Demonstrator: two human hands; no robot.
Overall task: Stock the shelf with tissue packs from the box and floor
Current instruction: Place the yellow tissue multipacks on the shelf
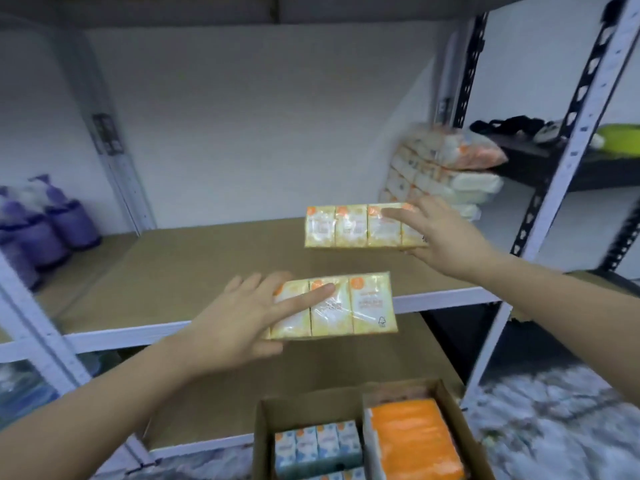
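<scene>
Tissue packs, two yellow multi-packs, one in each of the hands, both on their way to the shelf [207, 268]. Left hand [239, 320] holds the near pack [346, 306] by its left end, fingers laid across the top and thumb tucked underneath, right over the shelf's front edge. Right hand [446, 233] has the far pack [353, 225] by its right end the same way, further in over the board. Can't tell if that one is touching down yet or just hovering.

What could go wrong, I'd say: both packs are gripped at one end only, so the free end can droop and the slick wrap can slide out of the fingers. The near one is the risky one, since it sits over the front lip and would drop toward the cardboard box [311, 410] below. The far one could also bump the stack of tissue packs [436, 174] already piled at the right end, which leans a bit and looks easy to topple.

Surface is a plain brown board on a white metal frame with slotted uprights, mostly bare in the middle. Purple bottles [52, 226] sit at the far left. Box down near me has blue packs [315, 445] and an orange bundle [415, 441]. White wall behind, dim light, edges pretty blurry.
</scene>
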